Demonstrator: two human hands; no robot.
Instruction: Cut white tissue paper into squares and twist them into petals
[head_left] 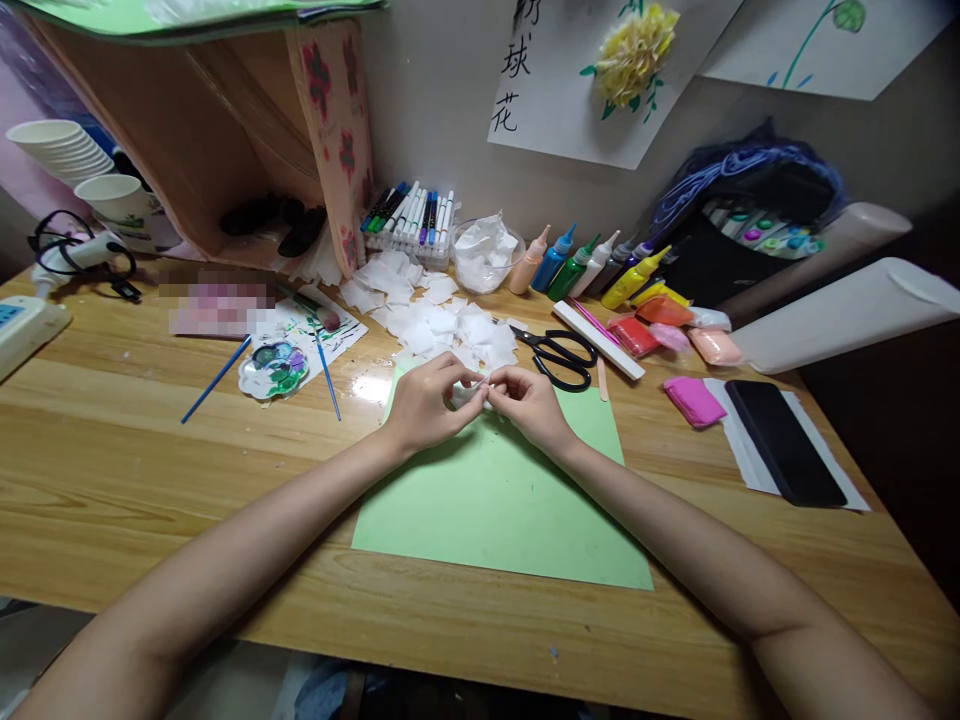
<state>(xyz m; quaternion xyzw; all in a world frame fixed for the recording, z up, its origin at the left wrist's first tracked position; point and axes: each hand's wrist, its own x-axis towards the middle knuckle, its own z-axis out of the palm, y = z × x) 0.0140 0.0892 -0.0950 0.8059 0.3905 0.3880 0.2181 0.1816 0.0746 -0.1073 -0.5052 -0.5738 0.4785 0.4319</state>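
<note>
My left hand point(435, 402) and my right hand point(529, 405) meet over the top part of a light green sheet point(495, 500). The fingertips of both are pinched together on a small piece of white tissue paper point(463, 396), mostly hidden by the fingers. Just beyond the hands lies a loose heap of torn white tissue paper pieces point(427, 320). Black-handled scissors point(559, 355) rest right of the heap, close to my right hand.
Behind stand a clear bowl point(487, 258) of white tissue, a box of markers point(412, 215) and several paint bottles point(574, 262). Left are a paint palette point(274, 370) and brushes point(217, 378). Clay packets point(637, 335) and a black phone point(784, 440) lie right.
</note>
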